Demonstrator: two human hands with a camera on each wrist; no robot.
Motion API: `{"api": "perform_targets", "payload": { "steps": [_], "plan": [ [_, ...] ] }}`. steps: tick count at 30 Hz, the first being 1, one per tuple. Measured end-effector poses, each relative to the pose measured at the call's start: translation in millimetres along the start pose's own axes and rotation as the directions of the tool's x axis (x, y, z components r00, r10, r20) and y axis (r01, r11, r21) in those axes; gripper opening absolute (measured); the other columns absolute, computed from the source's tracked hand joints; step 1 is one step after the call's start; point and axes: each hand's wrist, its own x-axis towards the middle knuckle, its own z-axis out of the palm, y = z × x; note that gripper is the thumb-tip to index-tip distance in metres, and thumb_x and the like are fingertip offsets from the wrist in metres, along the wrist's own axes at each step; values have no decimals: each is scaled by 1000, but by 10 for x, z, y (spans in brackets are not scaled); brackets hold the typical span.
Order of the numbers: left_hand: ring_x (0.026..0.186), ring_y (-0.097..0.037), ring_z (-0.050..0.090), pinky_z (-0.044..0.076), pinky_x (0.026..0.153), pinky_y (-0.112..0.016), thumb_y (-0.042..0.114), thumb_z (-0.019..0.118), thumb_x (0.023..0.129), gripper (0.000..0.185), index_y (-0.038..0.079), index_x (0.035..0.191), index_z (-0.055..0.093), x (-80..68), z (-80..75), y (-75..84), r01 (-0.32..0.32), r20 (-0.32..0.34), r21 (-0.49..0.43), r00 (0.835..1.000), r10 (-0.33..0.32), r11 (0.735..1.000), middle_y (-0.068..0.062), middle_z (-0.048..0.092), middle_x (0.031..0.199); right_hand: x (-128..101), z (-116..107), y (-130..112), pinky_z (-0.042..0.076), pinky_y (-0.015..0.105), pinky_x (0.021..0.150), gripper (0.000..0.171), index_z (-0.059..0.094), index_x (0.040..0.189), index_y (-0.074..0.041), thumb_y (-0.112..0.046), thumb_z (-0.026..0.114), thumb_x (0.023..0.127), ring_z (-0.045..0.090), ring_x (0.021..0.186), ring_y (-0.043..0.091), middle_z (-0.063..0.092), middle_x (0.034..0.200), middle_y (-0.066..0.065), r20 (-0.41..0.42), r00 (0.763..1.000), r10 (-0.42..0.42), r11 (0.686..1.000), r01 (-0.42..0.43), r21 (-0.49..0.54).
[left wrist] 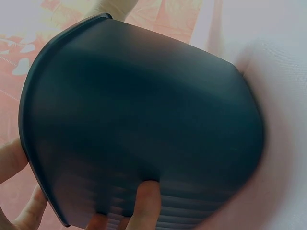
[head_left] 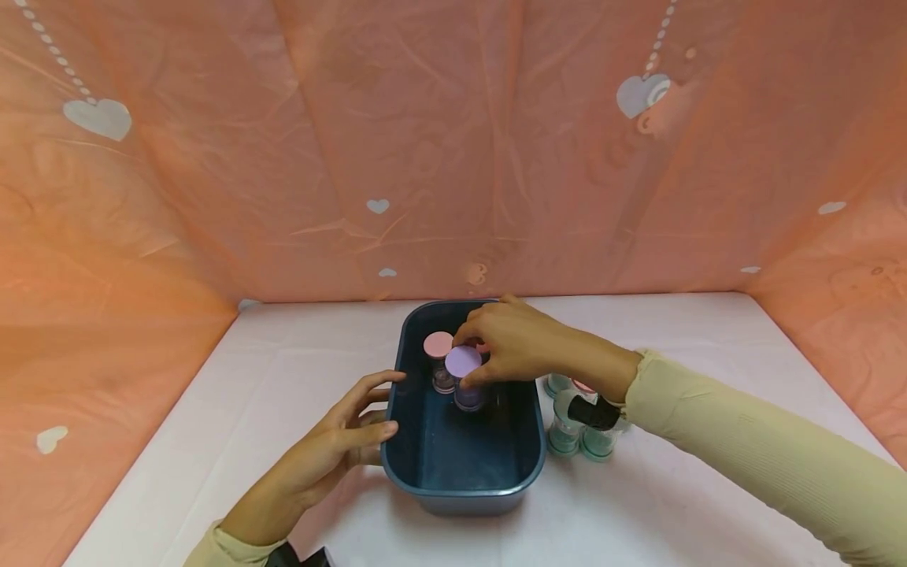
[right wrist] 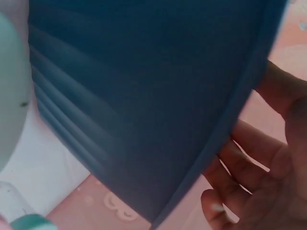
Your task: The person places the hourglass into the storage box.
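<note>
A dark blue plastic bin (head_left: 485,494) stands on the white table. Inside it, my right hand (head_left: 520,340) pinches a small clear jar with a purple lid (head_left: 464,361) between thumb and fingers. Just behind that jar is another with a pink lid (head_left: 438,345), and a second pink lid shows partly under the hand. My left hand (head_left: 333,441) touches the bin's left side with extended fingers and thumb at the rim. In the left wrist view, its fingers (left wrist: 147,206) lie against the outer wall (left wrist: 144,105). The bin's wall hides the jars in both wrist views.
To the right of the bin, several clear jars with green ends (head_left: 564,437) stand close together, partly covered by the right wrist. Orange sheeting (head_left: 439,157) with white hearts encloses the white tabletop (head_left: 298,354) at the back and sides.
</note>
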Motion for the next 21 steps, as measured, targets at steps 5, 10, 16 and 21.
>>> {"api": "perform_targets", "payload": {
  "steps": [5,10,16,21],
  "plan": [
    [127,-28,47,52,90,-45,17,59,97,56,26,148,37,-8,-4,-2,-3,8,1,1000,3,1000,-22,23,152,121,93,3,39,37,84,48,74,116,-21,-47,82,77,59,86,8,70,94,-6,-3,999,-32,999,32,10],
    [127,-28,47,52,91,-46,17,58,98,55,27,148,37,-1,-18,-9,-2,20,-1,1000,2,1000,-22,21,153,223,195,10,43,37,86,48,73,117,-23,-50,81,77,61,88,8,69,95,-7,17,999,-51,998,51,21],
    [126,-27,49,53,90,-45,17,58,98,56,26,148,36,2,-25,-7,-10,30,-5,999,10,1000,-23,21,152,339,307,6,49,30,80,50,71,119,-24,-50,80,78,61,89,9,66,100,-4,46,998,-43,997,40,67],
    [126,-28,48,53,90,-45,15,58,98,57,24,149,34,3,-28,1,11,21,-7,1000,-11,1000,-20,23,151,389,371,-4,49,27,76,49,71,119,-24,-50,80,78,59,87,8,63,100,-4,41,999,-28,997,24,75]
  ]
}}
